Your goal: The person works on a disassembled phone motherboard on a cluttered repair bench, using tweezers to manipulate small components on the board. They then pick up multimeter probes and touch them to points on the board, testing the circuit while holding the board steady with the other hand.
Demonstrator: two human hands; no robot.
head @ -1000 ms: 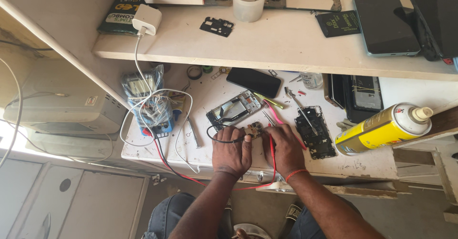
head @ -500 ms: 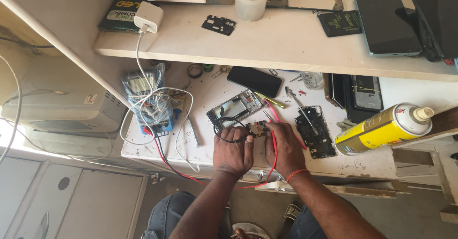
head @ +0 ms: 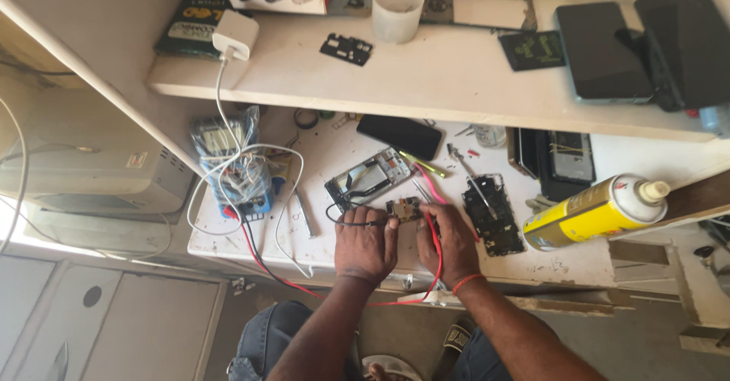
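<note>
**While both hands bear on the small board, the probing step is under way**

As the left hand (head: 367, 242) closes on the black probe lead (head: 357, 222) and the right hand (head: 450, 238) pinches the red probe lead (head: 435, 233), both tips meet the small circuit board (head: 404, 209), which lies on the counter (head: 334, 141) near its front edge, about midway along; the opened phone frame (head: 370, 177) sits just behind the board, and a second stripped phone body (head: 493, 214) lies just to the right of the right hand; the red and black leads trail off the front edge and loop back to the multimeter (head: 228, 164) at the counter's left end; a yellow spray can (head: 597, 210) rests on its side towards the right edge. Judged from this, the step in hand is testing points on the board; the next move calls for steady tips, light pressure, and a glance left at the meter without either probe slipping off its contact.
</note>
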